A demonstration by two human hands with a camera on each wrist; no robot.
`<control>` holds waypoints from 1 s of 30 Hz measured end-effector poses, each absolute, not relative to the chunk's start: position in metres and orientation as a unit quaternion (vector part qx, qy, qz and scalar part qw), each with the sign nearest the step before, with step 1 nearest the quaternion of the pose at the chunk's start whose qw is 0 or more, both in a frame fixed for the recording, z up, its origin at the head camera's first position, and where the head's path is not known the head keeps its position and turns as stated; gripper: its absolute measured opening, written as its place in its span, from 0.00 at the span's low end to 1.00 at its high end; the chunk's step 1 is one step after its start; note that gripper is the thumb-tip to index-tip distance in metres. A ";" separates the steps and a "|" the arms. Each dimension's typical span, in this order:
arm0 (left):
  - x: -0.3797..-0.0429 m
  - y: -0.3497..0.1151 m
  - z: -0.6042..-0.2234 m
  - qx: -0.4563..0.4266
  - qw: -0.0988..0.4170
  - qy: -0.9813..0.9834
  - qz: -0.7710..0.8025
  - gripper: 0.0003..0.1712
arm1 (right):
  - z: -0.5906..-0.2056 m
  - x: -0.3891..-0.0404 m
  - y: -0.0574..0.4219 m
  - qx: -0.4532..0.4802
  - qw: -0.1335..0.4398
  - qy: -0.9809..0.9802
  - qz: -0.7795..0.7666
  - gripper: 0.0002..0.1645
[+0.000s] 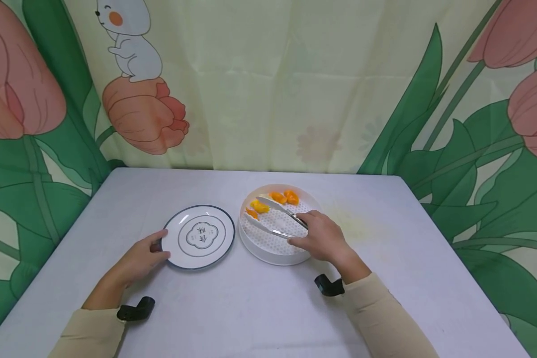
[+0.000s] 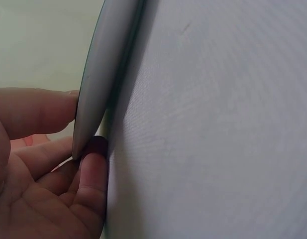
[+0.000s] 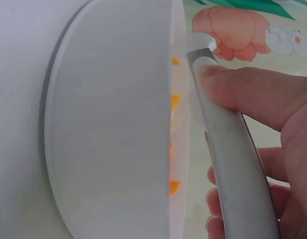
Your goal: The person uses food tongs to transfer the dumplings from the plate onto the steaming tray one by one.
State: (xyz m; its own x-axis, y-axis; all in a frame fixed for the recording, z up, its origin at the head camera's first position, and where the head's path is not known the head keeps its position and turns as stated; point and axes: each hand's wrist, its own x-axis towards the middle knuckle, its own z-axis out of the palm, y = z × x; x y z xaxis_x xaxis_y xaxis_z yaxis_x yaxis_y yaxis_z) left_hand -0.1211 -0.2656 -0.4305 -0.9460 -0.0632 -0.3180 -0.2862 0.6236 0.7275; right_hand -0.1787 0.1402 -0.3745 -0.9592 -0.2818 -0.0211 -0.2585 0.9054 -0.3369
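My left hand (image 1: 138,258) grips the left rim of a white plate (image 1: 178,243) with a dark blue edge. In the left wrist view the thumb lies on the plate's upper side, with fingers tucked beneath, and that rim is slightly off the cloth. My right hand (image 1: 325,239) holds metal tongs (image 1: 288,213) with pale tips, thumb on one arm and fingers on the other. The tongs are spread over a round white container (image 1: 273,258) with a patterned floor. Orange pieces (image 1: 292,197) and a yellow piece (image 1: 259,206) lie inside it, near the tong tips.
A white cloth covers the table (image 1: 232,308). The plate stands just left of the container. A faint yellowish stain (image 1: 351,223) marks the cloth to the right. Behind hangs a curtain (image 1: 259,89) printed with tulips. Black wrist mounts (image 1: 136,309) sit at both sleeves.
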 end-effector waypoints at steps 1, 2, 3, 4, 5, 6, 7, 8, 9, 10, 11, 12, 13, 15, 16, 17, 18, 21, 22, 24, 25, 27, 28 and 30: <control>-0.121 -0.266 -0.430 -0.099 0.133 0.891 0.423 0.43 | -0.374 -0.177 0.141 -0.138 0.028 0.974 -0.174 0.42; -0.121 -0.266 -0.430 -0.100 0.133 0.891 0.423 0.43 | -0.372 -0.176 0.142 -0.138 0.024 0.973 -0.181 0.41; -0.120 -0.266 -0.429 -0.100 0.133 0.891 0.423 0.43 | -0.372 -0.174 0.142 -0.138 0.019 0.972 -0.189 0.41; -0.120 -0.266 -0.429 -0.099 0.133 0.891 0.423 0.43 | -0.371 -0.173 0.142 -0.139 0.016 0.970 -0.198 0.41; -0.120 -0.266 -0.429 -0.098 0.133 0.891 0.424 0.43 | -0.371 -0.171 0.142 -0.139 0.013 0.968 -0.208 0.40; -0.120 -0.265 -0.429 -0.098 0.133 0.891 0.423 0.43 | -0.371 -0.169 0.142 -0.139 0.010 0.966 -0.218 0.40; -0.119 -0.265 -0.429 -0.098 0.133 0.891 0.423 0.43 | -0.371 -0.167 0.140 -0.139 0.008 0.963 -0.229 0.39; -0.119 -0.265 -0.429 -0.098 0.133 0.891 0.423 0.43 | -0.371 -0.165 0.139 -0.141 0.006 0.961 -0.239 0.38; -0.119 -0.265 -0.429 -0.098 0.133 0.891 0.422 0.43 | -0.371 -0.163 0.138 -0.146 0.003 0.958 -0.247 0.38; -0.119 -0.265 -0.428 -0.099 0.133 0.891 0.422 0.43 | -0.372 -0.161 0.137 -0.150 0.001 0.956 -0.253 0.37; -0.119 -0.265 -0.428 -0.100 0.134 0.891 0.421 0.43 | -0.372 -0.159 0.135 -0.154 -0.001 0.954 -0.258 0.37; -0.119 -0.265 -0.429 -0.100 0.134 0.891 0.421 0.43 | -0.372 -0.157 0.134 -0.160 -0.004 0.952 -0.259 0.36; -0.119 -0.265 -0.429 -0.100 0.134 0.892 0.421 0.43 | -0.373 -0.155 0.132 -0.165 -0.004 0.951 -0.261 0.36; -0.119 -0.266 -0.429 -0.099 0.134 0.892 0.421 0.43 | -0.375 -0.153 0.129 -0.172 -0.005 0.949 -0.264 0.36; -0.119 -0.265 -0.429 -0.098 0.134 0.891 0.422 0.43 | -0.377 -0.151 0.127 -0.173 -0.003 0.948 -0.268 0.36; -0.119 -0.265 -0.429 -0.098 0.133 0.891 0.422 0.43 | -0.378 -0.149 0.125 -0.175 -0.001 0.946 -0.272 0.36; -0.119 -0.265 -0.429 -0.098 0.133 0.891 0.422 0.43 | -0.379 -0.148 0.123 -0.176 0.001 0.945 -0.276 0.36; -0.119 -0.265 -0.429 -0.099 0.133 0.891 0.422 0.43 | -0.384 -0.143 0.117 -0.183 0.004 0.939 -0.290 0.35; -0.119 -0.264 -0.429 -0.099 0.133 0.891 0.422 0.43 | -0.385 -0.142 0.115 -0.188 0.002 0.937 -0.295 0.35; -0.119 -0.264 -0.429 -0.100 0.131 0.892 0.422 0.43 | -0.388 -0.139 0.112 -0.200 -0.002 0.932 -0.304 0.34; -0.119 -0.263 -0.429 -0.101 0.131 0.892 0.421 0.43 | -0.389 -0.138 0.110 -0.207 -0.004 0.929 -0.307 0.34; -0.119 -0.263 -0.428 -0.101 0.130 0.892 0.421 0.42 | -0.392 -0.136 0.107 -0.220 -0.008 0.924 -0.313 0.33; -0.119 -0.262 -0.428 -0.101 0.129 0.892 0.421 0.42 | -0.393 -0.134 0.106 -0.225 -0.010 0.921 -0.317 0.33; -0.118 -0.262 -0.427 -0.101 0.128 0.892 0.421 0.42 | -0.394 -0.132 0.103 -0.235 -0.011 0.917 -0.321 0.32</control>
